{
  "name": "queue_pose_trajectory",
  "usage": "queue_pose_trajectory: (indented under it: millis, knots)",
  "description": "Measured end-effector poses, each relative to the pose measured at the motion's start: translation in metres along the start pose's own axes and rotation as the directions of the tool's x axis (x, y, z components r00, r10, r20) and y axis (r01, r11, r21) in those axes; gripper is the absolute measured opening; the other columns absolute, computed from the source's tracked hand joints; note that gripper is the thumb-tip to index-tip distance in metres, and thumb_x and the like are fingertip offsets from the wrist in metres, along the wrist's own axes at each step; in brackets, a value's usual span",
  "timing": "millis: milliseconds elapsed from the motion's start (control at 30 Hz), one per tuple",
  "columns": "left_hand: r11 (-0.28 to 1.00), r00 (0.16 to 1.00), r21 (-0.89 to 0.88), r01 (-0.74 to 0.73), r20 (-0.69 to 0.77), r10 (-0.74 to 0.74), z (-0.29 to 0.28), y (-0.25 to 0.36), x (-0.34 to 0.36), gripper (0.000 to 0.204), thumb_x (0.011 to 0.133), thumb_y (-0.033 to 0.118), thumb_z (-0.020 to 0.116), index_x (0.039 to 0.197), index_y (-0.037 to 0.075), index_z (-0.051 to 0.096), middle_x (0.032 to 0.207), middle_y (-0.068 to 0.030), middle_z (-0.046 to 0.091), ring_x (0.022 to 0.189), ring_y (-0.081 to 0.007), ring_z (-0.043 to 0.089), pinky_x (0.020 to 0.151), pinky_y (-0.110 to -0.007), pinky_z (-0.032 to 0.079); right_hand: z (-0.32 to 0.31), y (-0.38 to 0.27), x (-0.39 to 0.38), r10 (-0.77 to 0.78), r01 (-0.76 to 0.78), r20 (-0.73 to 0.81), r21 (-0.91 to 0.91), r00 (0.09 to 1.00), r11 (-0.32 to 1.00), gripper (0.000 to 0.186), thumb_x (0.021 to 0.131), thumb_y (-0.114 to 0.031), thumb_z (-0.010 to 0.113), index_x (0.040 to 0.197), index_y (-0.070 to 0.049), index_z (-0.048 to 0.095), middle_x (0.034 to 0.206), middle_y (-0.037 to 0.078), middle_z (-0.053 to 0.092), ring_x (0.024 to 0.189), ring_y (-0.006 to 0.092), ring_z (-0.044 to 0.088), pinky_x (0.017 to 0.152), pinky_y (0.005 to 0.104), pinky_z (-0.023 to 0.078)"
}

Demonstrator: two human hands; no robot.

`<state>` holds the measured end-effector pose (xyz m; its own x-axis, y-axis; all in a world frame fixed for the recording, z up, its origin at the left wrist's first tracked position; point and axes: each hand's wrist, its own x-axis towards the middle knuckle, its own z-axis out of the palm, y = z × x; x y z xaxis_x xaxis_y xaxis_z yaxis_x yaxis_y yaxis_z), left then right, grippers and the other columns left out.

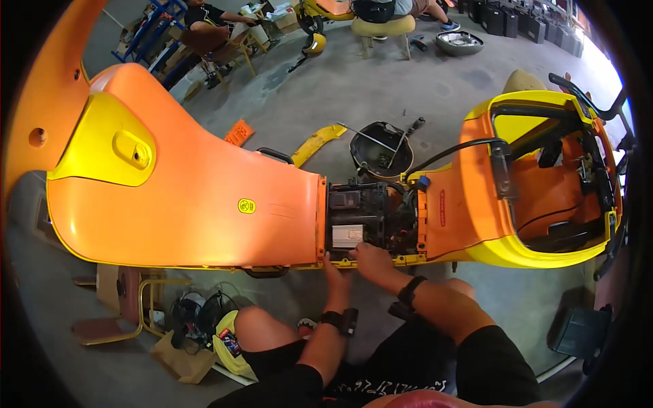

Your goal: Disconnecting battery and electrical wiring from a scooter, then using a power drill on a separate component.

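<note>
An orange scooter with yellow trim lies across my view, its long orange seat (224,204) on the left. Between the seat and the front body is an open compartment (371,211) with dark parts and cables inside. In its near left part sits a silver finned metal box (347,236). My right hand (375,264) is closed at the compartment's near edge, just beside the box; whatever its fingers hold is too small to make out. My left hand (335,270) touches the near rim by the seat's end, a digit pointing up and the other fingers hidden.
Beyond the scooter, a black basin (382,149) holds tools, beside a yellow panel (320,143). The hollow front body (544,183) and handlebar (585,92) are at right. A chair (139,306), cables (201,316) and a black box (578,330) stand nearby. Other people sit at the back.
</note>
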<state>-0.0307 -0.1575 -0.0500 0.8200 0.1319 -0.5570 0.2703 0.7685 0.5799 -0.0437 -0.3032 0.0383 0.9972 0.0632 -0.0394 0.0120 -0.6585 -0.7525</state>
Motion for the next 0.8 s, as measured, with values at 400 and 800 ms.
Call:
queue_pose_trajectory:
  millis: [400,800]
  knots:
    - [0.965,0.947,-0.184,-0.186,0.228,0.226,0.008,-0.056,0.006,0.065,0.101,0.054,0.037,0.14,0.002,0.036,0.13,-0.0147,0.05,0.114,-0.0265,0.056,0.097,-0.039,0.047,0.002,0.011,-0.001,0.105,-0.108,-0.043,-0.068,0.994,0.992,0.033,0.095,-0.036,0.053,0.095,-0.004,0.063,0.092,0.019,0.068,0.086,0.0396,0.066,0.074,0.0509,0.053]
    - [0.927,0.923,-0.093,-0.364,-0.165,0.346,0.037,-0.038,-0.015,0.069,0.1,0.045,0.047,0.148,0.002,0.024,0.146,-0.0165,0.036,0.127,-0.0291,0.048,0.105,-0.044,0.041,-0.016,-0.051,0.07,0.113,0.411,0.76,-0.464,0.64,0.785,0.034,0.075,-0.016,0.069,0.105,-0.002,0.072,0.106,0.02,0.07,0.098,0.0339,0.068,0.082,0.0433,0.054]
